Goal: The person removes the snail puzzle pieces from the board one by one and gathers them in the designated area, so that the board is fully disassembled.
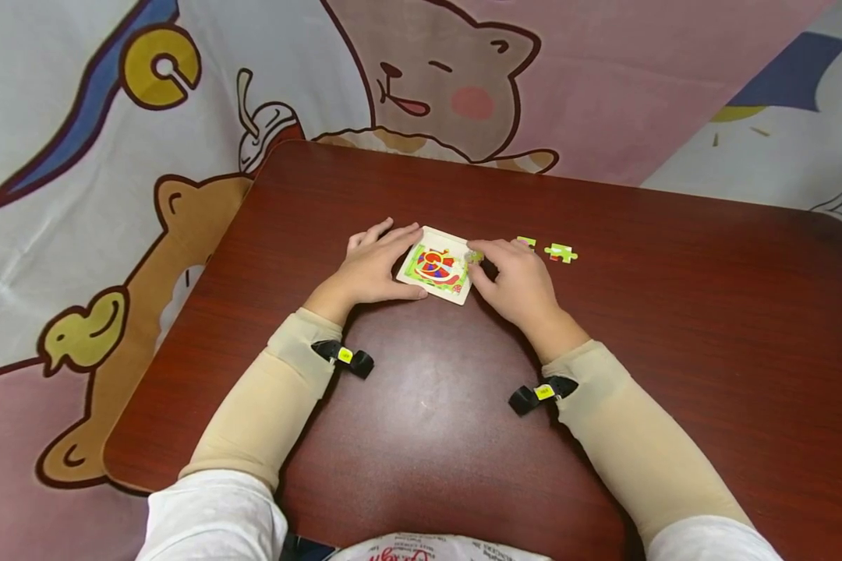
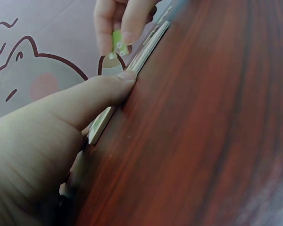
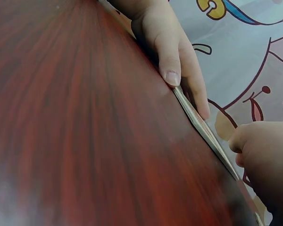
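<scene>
A small square puzzle board point(image 1: 429, 269) with a colourful snail picture lies flat on the brown table. My left hand point(image 1: 374, 269) holds it at its left side, the thumb along the near edge and the fingers by the far corner. In the left wrist view the thumb point(image 2: 96, 96) presses the board's edge. Over the board's right side, my right hand point(image 1: 521, 280) pinches a green puzzle piece point(image 2: 118, 43) between thumb and fingertips. In the right wrist view the right hand point(image 3: 269, 157) hides that piece.
Just beyond the right hand lie two more green puzzle pieces, one loose piece point(image 1: 561, 252) in full sight and another piece point(image 1: 527, 241) partly covered by the hand. A cartoon-printed cloth point(image 1: 589, 93) hangs behind the table's far edge point(image 1: 603, 187).
</scene>
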A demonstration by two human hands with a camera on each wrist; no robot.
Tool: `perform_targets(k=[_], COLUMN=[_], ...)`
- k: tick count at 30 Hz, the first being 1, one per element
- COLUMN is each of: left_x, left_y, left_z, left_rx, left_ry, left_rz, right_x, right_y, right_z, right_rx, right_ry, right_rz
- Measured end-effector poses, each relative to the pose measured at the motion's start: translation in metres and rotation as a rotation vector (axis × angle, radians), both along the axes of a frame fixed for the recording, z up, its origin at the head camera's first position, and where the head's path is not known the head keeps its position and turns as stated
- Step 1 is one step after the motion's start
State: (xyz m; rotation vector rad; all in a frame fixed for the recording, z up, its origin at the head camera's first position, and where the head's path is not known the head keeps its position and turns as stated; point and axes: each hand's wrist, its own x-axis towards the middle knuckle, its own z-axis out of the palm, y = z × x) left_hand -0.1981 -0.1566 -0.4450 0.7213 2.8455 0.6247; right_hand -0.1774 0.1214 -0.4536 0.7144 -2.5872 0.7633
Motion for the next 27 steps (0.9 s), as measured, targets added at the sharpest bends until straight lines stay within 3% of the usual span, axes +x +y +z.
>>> perform_targets(k=[7,15,27], left_x=[0.002,0.000,0.001], left_y=[0.002,0.002,0.001], left_z=[-0.003,-0.004,0.000], left_rx=[-0.012,-0.004,0.001], left_ry=[-0.010,0.005,0.003], left_rz=[-0.011,-0.011,-0.011], right_x=[0.006,0.007,0.007], right_y=[0.024,0.070,0.111], right_z=[-0.005,-0.007,-0.003], right_rx=[-0.022,-0.077,-0.083], right_ry=[-0.006,0.012,-0.090], right_rz=[-0.030,-0.118,-0.249])
